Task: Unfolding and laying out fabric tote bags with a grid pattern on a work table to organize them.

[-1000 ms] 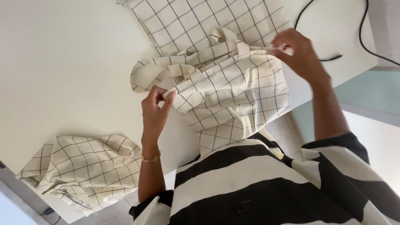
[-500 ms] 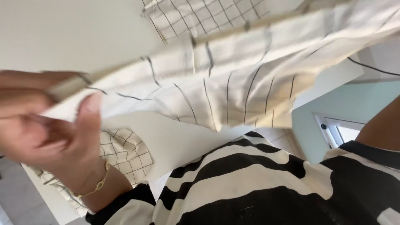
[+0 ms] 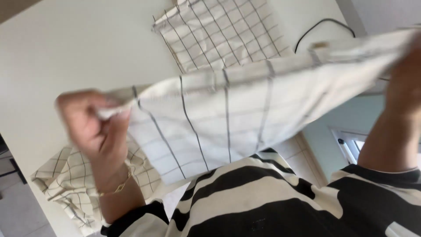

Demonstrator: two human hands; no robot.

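Note:
A cream checked cloth bag [image 3: 228,118] is stretched out in the air between both hands, above the white table [image 3: 83,48]. My left hand [image 3: 94,127] pinches its left corner, fingers closed on the fabric. My right hand [image 3: 405,74] grips the right end at the frame's edge and is blurred. A gold bracelet sits on my left wrist. My black and white striped top fills the bottom of the view.
A flat checked cloth piece [image 3: 219,30] lies at the table's far side. Another crumpled checked cloth [image 3: 66,184] lies by the near left edge. A black cable [image 3: 320,26] curls at the back right. Tiled floor and a pale blue surface show on the right.
The bag has been lifted off the table and pulled out flat between the hands. Both hands rose and moved apart, closer to the camera.

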